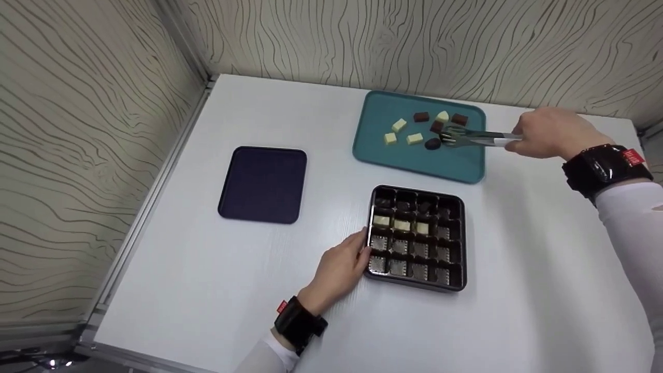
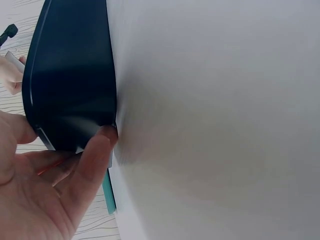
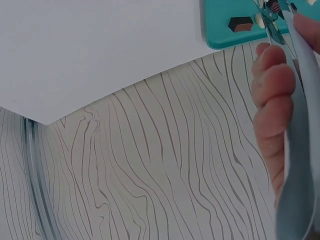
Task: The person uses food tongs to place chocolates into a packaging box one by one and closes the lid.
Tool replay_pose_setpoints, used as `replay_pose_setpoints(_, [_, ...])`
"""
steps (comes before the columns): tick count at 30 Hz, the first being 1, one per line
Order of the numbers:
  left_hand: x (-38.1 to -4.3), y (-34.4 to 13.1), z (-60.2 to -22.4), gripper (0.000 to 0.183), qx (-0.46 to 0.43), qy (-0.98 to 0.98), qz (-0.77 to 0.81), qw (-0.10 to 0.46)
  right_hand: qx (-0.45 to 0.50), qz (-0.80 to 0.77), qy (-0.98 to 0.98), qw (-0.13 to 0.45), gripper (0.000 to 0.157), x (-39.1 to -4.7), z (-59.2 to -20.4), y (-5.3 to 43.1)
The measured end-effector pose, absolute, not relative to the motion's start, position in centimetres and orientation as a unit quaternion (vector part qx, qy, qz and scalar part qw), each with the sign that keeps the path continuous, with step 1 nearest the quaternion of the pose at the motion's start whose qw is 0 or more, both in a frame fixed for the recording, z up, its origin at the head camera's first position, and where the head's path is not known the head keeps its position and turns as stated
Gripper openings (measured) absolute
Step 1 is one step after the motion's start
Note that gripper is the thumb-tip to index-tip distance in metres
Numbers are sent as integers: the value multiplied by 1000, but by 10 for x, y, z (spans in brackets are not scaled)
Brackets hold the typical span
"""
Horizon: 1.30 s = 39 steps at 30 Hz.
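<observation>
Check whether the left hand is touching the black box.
Touching. In the left wrist view, the left hand rests fingers against the side of the black box.

I'm seeing a navy tray (image 1: pixel 264 185) lying on the white table (image 1: pixel 171 269); wavy-lined walls (image 1: pixel 300 41) are standing behind and at left, a metal rail (image 1: pixel 148 207) running along the table's left edge.
</observation>
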<state>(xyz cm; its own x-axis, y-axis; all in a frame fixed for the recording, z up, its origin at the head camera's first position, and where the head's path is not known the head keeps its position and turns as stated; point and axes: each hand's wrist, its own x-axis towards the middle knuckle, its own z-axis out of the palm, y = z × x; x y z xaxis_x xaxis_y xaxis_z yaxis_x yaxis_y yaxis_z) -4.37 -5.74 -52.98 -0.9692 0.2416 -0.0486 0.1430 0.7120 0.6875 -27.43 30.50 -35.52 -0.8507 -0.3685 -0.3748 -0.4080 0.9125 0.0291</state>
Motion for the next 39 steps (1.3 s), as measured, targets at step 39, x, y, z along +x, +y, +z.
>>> replay_pose_setpoints(39, [-39,-59,-531,51,100,918,379,60,-373,101,919,83,21,-108,-326,324])
